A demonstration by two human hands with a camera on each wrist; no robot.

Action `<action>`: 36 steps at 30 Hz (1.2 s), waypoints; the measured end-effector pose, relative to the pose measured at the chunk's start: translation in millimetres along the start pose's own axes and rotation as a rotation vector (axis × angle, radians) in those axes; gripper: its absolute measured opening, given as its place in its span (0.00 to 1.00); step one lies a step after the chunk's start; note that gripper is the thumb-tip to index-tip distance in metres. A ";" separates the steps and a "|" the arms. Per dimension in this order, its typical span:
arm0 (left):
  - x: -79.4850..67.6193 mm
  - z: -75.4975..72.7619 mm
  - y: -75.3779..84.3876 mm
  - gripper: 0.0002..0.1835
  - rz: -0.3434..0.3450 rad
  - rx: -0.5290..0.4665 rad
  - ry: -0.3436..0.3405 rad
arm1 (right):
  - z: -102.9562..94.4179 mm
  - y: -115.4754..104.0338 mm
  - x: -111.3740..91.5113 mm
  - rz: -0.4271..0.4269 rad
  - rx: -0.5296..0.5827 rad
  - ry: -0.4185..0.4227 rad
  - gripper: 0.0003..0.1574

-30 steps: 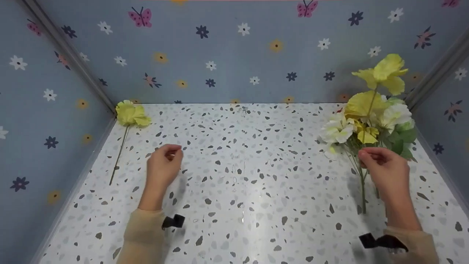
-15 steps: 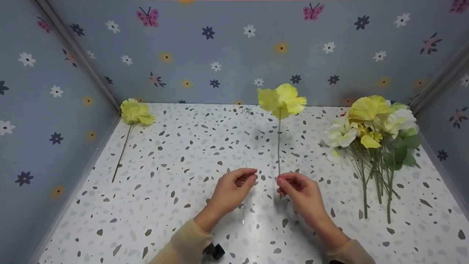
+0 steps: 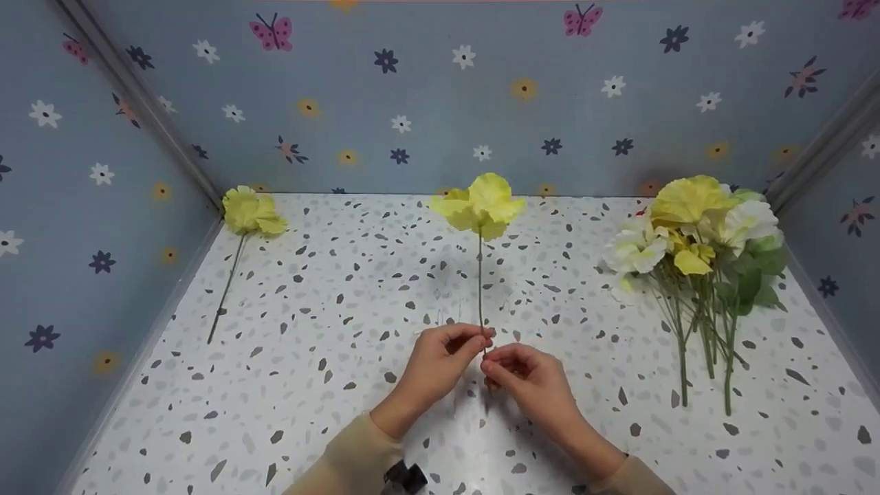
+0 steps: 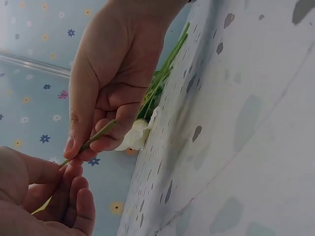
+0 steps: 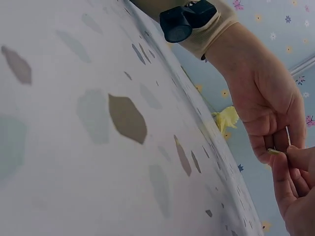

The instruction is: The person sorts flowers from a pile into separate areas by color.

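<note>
In the head view, the yellow artificial flower on a thin green stem (image 3: 481, 206) is held over the middle of the white speckled tabletop (image 3: 330, 419), its long axis running near to far, bloom far; the left hand (image 3: 440, 361) pinches the stem, the right hand (image 3: 533, 381) pinching just nearer; a bunch of yellow and white artificial flowers (image 3: 694, 227) lies right, blooms far; in the left wrist view, the stem's cut end pokes past the right fingers; in the right wrist view, both hands meet at the stem.
</note>
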State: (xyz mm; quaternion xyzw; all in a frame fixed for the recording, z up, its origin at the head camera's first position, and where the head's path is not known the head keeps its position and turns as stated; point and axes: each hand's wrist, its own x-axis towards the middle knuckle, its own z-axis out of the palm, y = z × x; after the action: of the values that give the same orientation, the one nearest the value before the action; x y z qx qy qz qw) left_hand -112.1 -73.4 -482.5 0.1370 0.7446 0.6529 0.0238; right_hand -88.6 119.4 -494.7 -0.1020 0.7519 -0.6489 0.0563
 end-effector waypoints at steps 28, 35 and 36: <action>33.0 -69.7 3.1 0.11 -0.088 -0.003 0.243 | -13.9 -5.9 30.7 -0.011 -0.184 0.159 0.09; 27.6 -161.7 4.1 0.11 -0.109 0.112 0.477 | -104.5 -17.2 38.3 0.051 -0.369 0.325 0.17; 24.3 -174.4 3.9 0.11 -0.122 0.150 0.514 | -121.1 -18.7 37.0 0.065 -0.389 0.351 0.19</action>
State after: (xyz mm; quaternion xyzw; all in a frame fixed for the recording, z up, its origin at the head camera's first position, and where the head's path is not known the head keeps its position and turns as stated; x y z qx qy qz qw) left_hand -172.1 -235.7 -449.7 -0.0770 0.7792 0.6067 -0.1371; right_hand -149.3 225.3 -456.1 0.0273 0.8635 -0.4979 -0.0749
